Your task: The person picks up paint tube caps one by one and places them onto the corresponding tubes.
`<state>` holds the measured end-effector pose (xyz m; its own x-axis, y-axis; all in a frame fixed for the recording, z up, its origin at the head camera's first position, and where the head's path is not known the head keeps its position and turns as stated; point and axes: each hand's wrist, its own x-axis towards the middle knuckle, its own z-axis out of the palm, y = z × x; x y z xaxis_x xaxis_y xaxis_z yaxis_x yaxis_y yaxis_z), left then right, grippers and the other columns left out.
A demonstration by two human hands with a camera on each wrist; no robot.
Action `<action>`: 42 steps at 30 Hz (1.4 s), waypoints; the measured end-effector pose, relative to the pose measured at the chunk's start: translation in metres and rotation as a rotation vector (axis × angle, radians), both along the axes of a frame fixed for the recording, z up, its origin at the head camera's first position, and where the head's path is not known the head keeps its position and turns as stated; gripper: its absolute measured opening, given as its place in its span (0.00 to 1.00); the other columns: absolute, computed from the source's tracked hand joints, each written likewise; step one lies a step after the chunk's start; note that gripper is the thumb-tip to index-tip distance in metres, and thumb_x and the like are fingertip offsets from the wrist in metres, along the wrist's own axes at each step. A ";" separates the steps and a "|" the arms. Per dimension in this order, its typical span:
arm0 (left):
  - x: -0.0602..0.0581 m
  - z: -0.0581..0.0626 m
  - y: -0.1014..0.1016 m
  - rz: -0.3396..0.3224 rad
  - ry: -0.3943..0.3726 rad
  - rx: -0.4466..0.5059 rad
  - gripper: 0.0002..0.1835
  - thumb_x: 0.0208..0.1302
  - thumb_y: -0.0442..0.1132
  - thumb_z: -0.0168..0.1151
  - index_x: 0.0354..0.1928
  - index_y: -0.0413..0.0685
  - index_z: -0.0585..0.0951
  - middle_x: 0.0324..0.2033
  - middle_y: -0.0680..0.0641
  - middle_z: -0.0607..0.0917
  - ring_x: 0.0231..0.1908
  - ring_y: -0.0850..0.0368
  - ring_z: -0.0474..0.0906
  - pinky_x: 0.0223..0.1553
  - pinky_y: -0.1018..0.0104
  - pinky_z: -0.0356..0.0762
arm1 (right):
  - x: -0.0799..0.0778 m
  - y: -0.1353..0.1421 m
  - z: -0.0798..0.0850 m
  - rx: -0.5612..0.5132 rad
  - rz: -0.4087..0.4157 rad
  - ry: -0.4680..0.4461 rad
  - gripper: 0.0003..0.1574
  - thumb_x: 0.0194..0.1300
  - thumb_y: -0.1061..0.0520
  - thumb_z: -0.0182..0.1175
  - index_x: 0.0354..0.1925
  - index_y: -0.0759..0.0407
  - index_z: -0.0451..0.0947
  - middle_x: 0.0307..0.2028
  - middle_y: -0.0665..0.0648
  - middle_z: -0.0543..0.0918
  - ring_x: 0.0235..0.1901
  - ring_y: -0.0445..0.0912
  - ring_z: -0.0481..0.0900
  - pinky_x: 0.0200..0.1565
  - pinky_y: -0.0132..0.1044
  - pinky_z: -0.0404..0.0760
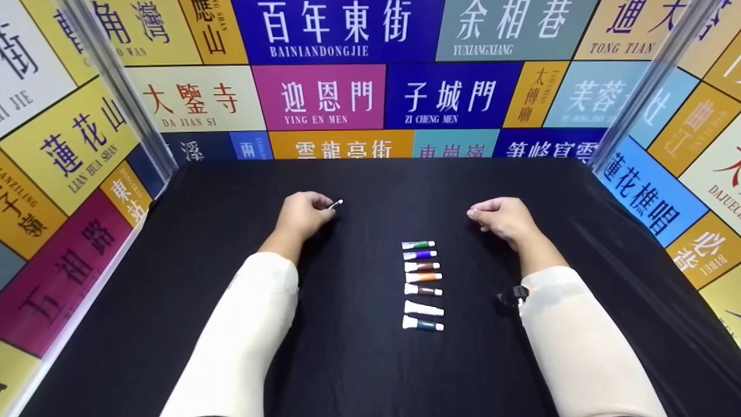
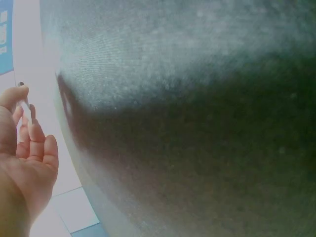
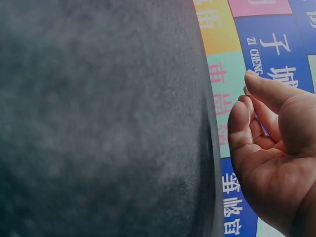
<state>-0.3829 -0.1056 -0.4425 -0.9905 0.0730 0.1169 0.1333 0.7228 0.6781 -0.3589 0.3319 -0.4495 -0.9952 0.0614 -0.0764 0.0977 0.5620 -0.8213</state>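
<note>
My left hand [image 1: 305,214] pinches a small paint tube [image 1: 335,204] between thumb and fingers; it looks black with a white tip, and the fingers cover much of it. In the left wrist view the tube's narrow white side [image 2: 27,105] shows between the fingertips. Across the table my right hand [image 1: 502,217] has loosely bent fingers, with the thumb close to the index fingertip. The right wrist view shows that hand [image 3: 276,148] with nothing visible in it. Between the hands and nearer the body, several paint tubes [image 1: 425,277] lie in a column, their caps toward the right.
Green [image 1: 427,244], purple [image 1: 421,255], white [image 1: 424,309] and dark teal [image 1: 427,325] tubes are among those in the column. A black cloth [image 1: 359,359] covers the table. Panels with printed lettering [image 1: 324,95] stand at the back and both sides. A small black device [image 1: 512,296] sits at the right cuff.
</note>
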 end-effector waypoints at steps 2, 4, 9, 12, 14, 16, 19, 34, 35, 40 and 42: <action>0.000 0.000 0.001 -0.006 0.012 0.009 0.12 0.65 0.42 0.73 0.48 0.45 0.92 0.43 0.44 0.94 0.46 0.49 0.86 0.56 0.56 0.83 | 0.001 -0.001 0.002 0.008 0.000 0.012 0.23 0.70 0.46 0.72 0.53 0.62 0.89 0.34 0.42 0.88 0.29 0.39 0.85 0.37 0.32 0.85; 0.001 0.000 0.001 -0.006 0.026 0.018 0.12 0.65 0.41 0.73 0.47 0.45 0.92 0.42 0.45 0.93 0.44 0.50 0.85 0.55 0.57 0.83 | 0.002 -0.003 0.004 0.016 -0.001 0.021 0.24 0.69 0.45 0.73 0.53 0.62 0.89 0.34 0.41 0.88 0.29 0.39 0.85 0.36 0.31 0.84; 0.003 0.000 0.005 0.009 0.061 0.067 0.11 0.65 0.41 0.72 0.46 0.46 0.92 0.40 0.46 0.93 0.41 0.52 0.84 0.51 0.60 0.82 | 0.006 -0.009 0.011 0.007 -0.018 0.050 0.26 0.66 0.42 0.75 0.50 0.61 0.90 0.33 0.39 0.88 0.27 0.39 0.85 0.37 0.33 0.86; 0.005 0.002 0.010 0.005 0.083 0.112 0.11 0.65 0.42 0.72 0.46 0.46 0.92 0.39 0.47 0.93 0.41 0.53 0.84 0.50 0.61 0.82 | 0.009 -0.012 0.016 -0.006 -0.035 0.074 0.26 0.65 0.41 0.76 0.49 0.61 0.91 0.32 0.39 0.88 0.27 0.39 0.84 0.38 0.35 0.87; 0.005 0.003 0.013 0.001 0.098 0.137 0.12 0.65 0.43 0.72 0.46 0.46 0.92 0.39 0.48 0.92 0.40 0.55 0.83 0.49 0.62 0.81 | 0.010 -0.015 0.018 -0.010 -0.043 0.087 0.26 0.65 0.41 0.77 0.48 0.61 0.91 0.31 0.40 0.87 0.27 0.40 0.84 0.37 0.36 0.87; 0.006 0.004 0.016 0.001 0.118 0.162 0.12 0.64 0.42 0.72 0.46 0.46 0.92 0.37 0.49 0.91 0.40 0.56 0.82 0.47 0.64 0.80 | 0.012 -0.018 0.020 -0.007 -0.045 0.101 0.26 0.64 0.40 0.77 0.47 0.60 0.91 0.31 0.41 0.87 0.27 0.40 0.83 0.36 0.36 0.86; 0.007 0.003 0.020 0.008 0.150 0.202 0.12 0.64 0.42 0.72 0.46 0.47 0.92 0.35 0.50 0.89 0.38 0.58 0.81 0.44 0.67 0.78 | 0.014 -0.023 0.023 -0.005 -0.048 0.115 0.26 0.64 0.40 0.77 0.47 0.58 0.91 0.32 0.42 0.87 0.27 0.40 0.83 0.32 0.34 0.84; 0.017 0.001 0.039 -0.002 0.266 0.409 0.11 0.61 0.39 0.73 0.45 0.49 0.93 0.37 0.49 0.87 0.41 0.58 0.79 0.45 0.70 0.76 | 0.031 -0.030 0.037 -0.056 -0.070 0.162 0.30 0.61 0.36 0.78 0.46 0.58 0.90 0.38 0.47 0.87 0.32 0.44 0.83 0.41 0.40 0.85; 0.018 0.001 0.040 -0.002 0.279 0.426 0.11 0.61 0.38 0.73 0.45 0.49 0.93 0.37 0.49 0.87 0.41 0.58 0.79 0.45 0.70 0.76 | 0.032 -0.031 0.039 -0.061 -0.070 0.167 0.29 0.61 0.36 0.78 0.46 0.58 0.90 0.38 0.46 0.87 0.32 0.44 0.83 0.41 0.40 0.85; 0.021 0.001 0.048 0.002 0.339 0.509 0.10 0.60 0.37 0.73 0.44 0.48 0.93 0.36 0.48 0.86 0.39 0.57 0.79 0.42 0.72 0.76 | 0.038 -0.034 0.046 -0.089 -0.055 0.198 0.27 0.61 0.39 0.79 0.45 0.58 0.90 0.35 0.42 0.87 0.30 0.43 0.83 0.38 0.37 0.84; 0.022 0.000 0.050 -0.002 0.360 0.531 0.10 0.60 0.37 0.74 0.44 0.49 0.94 0.36 0.47 0.86 0.39 0.56 0.79 0.41 0.72 0.75 | 0.040 -0.035 0.050 -0.092 -0.051 0.209 0.26 0.61 0.40 0.79 0.45 0.58 0.90 0.34 0.41 0.87 0.29 0.42 0.82 0.38 0.37 0.84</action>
<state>-0.3606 -0.0553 -0.4426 -0.8823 -0.0843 0.4631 0.4206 0.3004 0.8561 -0.3191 0.2969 -0.3996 -0.9858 0.1141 0.1234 -0.0536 0.4823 -0.8744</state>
